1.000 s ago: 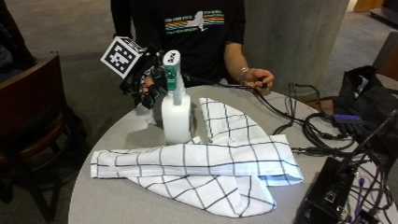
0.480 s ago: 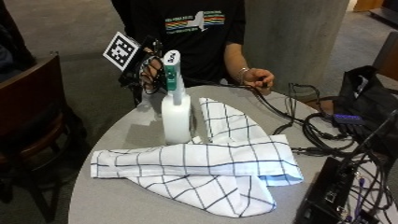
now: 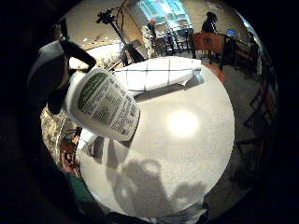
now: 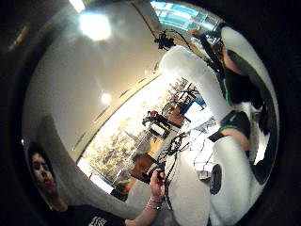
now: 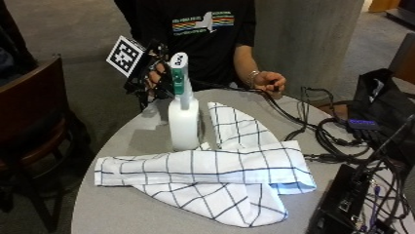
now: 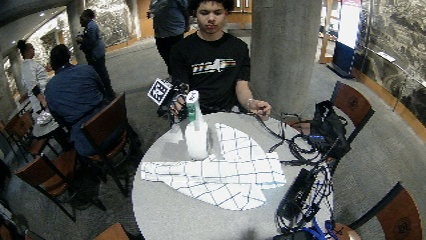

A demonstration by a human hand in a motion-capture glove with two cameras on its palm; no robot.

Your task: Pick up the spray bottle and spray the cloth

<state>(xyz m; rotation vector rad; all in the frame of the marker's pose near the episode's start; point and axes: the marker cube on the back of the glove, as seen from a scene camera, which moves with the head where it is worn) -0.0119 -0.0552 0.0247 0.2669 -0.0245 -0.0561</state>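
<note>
A white spray bottle [image 5: 183, 122] with a green and white spray head stands upright on the round grey table [image 5: 129, 141], at the far left side. My gloved right hand [image 5: 152, 80] is at the bottle's neck from behind, its fingers curled round the neck below the head. Both palm views show the bottle close by, its labelled body [image 3: 103, 105] and its white neck [image 4: 197, 75]. The white cloth [image 5: 214, 180] with a dark grid lies spread and folded in front of the bottle and to its right, touching its base.
The person's bare left hand [image 5: 269, 80] holds cables [image 5: 305, 122] at the table's far edge. A black box [image 5: 350, 204] and more cables crowd the right edge. A black bag [image 5: 383, 97] sits at the right, a wooden chair [image 5: 32, 112] at the left.
My gloved hand has shifted only slightly at the spray head. The bottle and the cloth lie where they were.
</note>
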